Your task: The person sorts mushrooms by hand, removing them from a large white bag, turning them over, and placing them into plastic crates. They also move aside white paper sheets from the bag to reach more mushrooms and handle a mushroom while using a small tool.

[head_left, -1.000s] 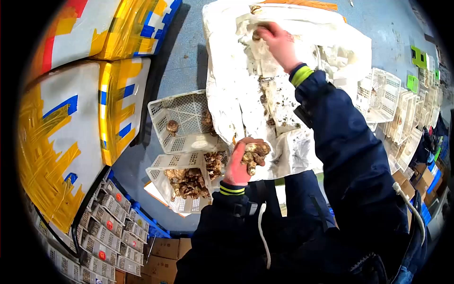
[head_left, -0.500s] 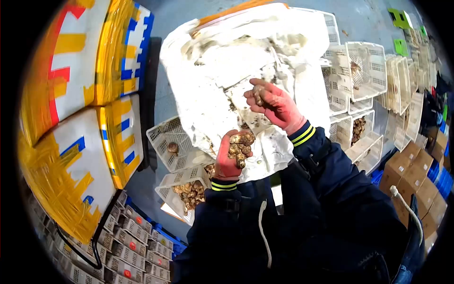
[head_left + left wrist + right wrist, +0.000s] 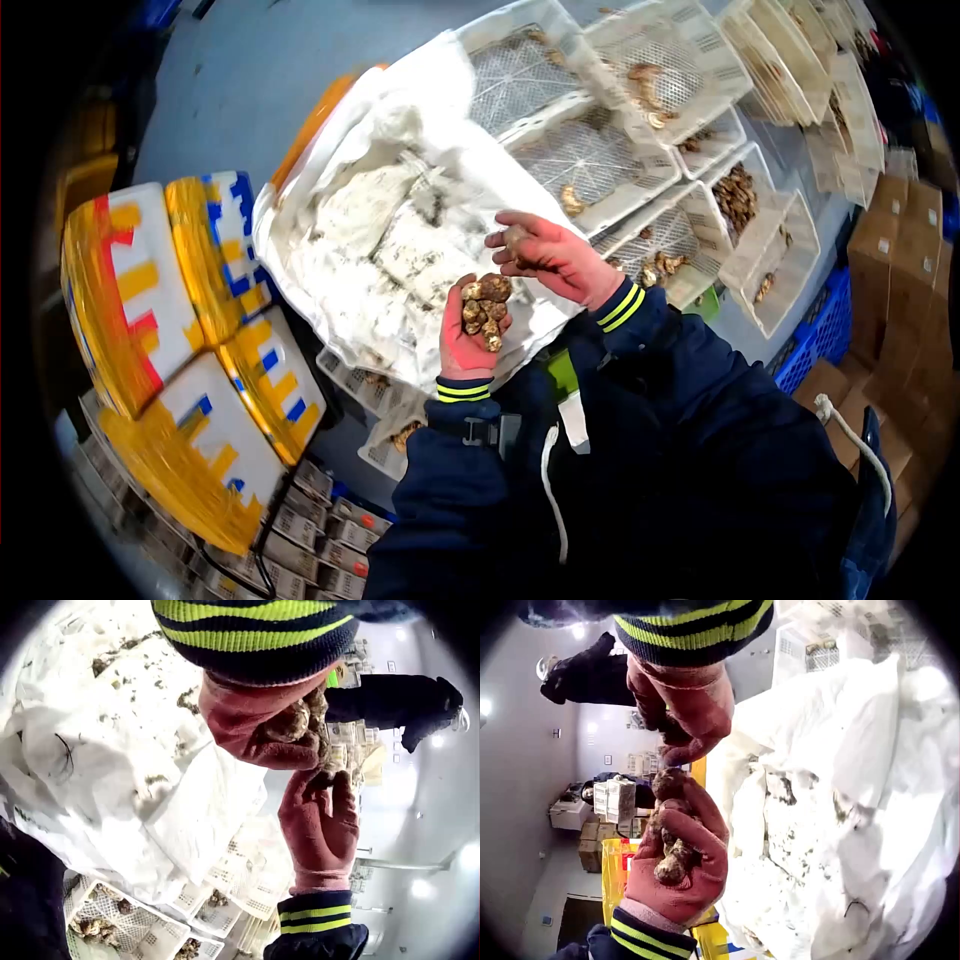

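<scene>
Several brown, knobbly mushroom-like pieces (image 3: 486,308) lie in my left hand (image 3: 466,345), whose fingers curl round them. Just right of it, my right hand (image 3: 560,262) pinches one small brownish piece (image 3: 516,238) between thumb and fingers. Both hands hover over the near right edge of a white cloth-like liner (image 3: 350,215) with dark crumbs on it. In the right wrist view the cluster (image 3: 672,838) sits in the curled left hand (image 3: 682,874), close below the right hand (image 3: 686,705).
White mesh crates (image 3: 585,165) with brown pieces stand beyond and right of the liner. Taped white boxes (image 3: 205,440) are stacked at the left. Cardboard boxes (image 3: 893,270) and a blue crate (image 3: 815,330) are at the right. A person (image 3: 592,784) stands in the background.
The head view has turned toward the crates at the right. My right hand has come back from the liner's far part with a piece and is now near my left hand, which still holds its cluster.
</scene>
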The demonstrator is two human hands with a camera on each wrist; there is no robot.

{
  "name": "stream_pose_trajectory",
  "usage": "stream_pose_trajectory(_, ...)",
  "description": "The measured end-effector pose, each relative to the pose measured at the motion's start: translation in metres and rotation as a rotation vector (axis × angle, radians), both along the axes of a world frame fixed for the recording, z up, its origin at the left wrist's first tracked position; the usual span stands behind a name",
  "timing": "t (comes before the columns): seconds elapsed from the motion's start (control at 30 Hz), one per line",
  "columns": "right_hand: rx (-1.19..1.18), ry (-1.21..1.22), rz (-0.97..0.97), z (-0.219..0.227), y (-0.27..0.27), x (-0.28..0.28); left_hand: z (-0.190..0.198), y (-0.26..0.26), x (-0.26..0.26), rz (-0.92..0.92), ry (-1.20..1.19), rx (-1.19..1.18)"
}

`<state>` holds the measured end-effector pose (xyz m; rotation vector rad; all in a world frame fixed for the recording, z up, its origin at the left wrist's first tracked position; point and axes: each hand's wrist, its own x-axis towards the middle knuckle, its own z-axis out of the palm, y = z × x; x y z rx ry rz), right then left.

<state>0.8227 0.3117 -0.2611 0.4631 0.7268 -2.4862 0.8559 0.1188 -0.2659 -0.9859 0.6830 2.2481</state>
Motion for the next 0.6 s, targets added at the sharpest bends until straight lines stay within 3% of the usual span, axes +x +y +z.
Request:
stream_pose_trajectory(0.13,0.405,0.044,-0.055,0.002,0.063,0.037,-0.013,0.068,0.005,-0.131,-0.013,0.0)
stream_pose_trajectory(0.17,0.543,0.05,-0.075,0.0,0.058,0.045,-0.014,0.074,0.003,-0.146,-0.055,-0.037)
stream_pose_trajectory(0.2,0.628,0.012,-0.197,-0.015,0.066,0.061,-0.008,0.102,0.005,-0.166,-0.094,-0.098)
stream_pose_trajectory(0.23,0.834,0.03,-0.15,-0.009,0.083,0.074,-0.029,0.118,0.006,-0.268,-0.037,0.171)
stream_pose_trajectory(0.3,0.964,0.035,-0.188,-0.001,0.098,0.097,-0.046,0.158,0.03,-0.38,-0.013,-0.062)
stream_pose_trajectory(0.33,1.187,0.137,-0.285,-0.001,0.105,0.11,-0.023,0.192,0.037,-0.347,-0.069,-0.109)
stream_pose_trajectory(0.37,1.12,0.009,-0.401,-0.006,0.108,0.123,-0.044,0.201,0.046,-0.444,-0.065,-0.08)
stream_pose_trajectory(0.43,1.222,-0.203,-0.512,-0.01,0.128,0.144,-0.024,0.247,0.068,-0.539,0.017,-0.067)
stream_pose_trajectory(0.5,1.154,-0.337,-0.759,-0.027,0.152,0.164,-0.041,0.281,0.082,-0.582,-0.127,0.004)
stream_pose_trajectory(0.57,0.678,-0.407,-0.991,-0.027,0.194,0.183,-0.035,0.332,0.094,-0.682,-0.038,-0.062)
stream_pose_trajectory(0.6,0.74,-0.335,-1.088,-0.043,0.218,0.199,-0.031,0.353,0.099,-0.691,0.008,-0.077)
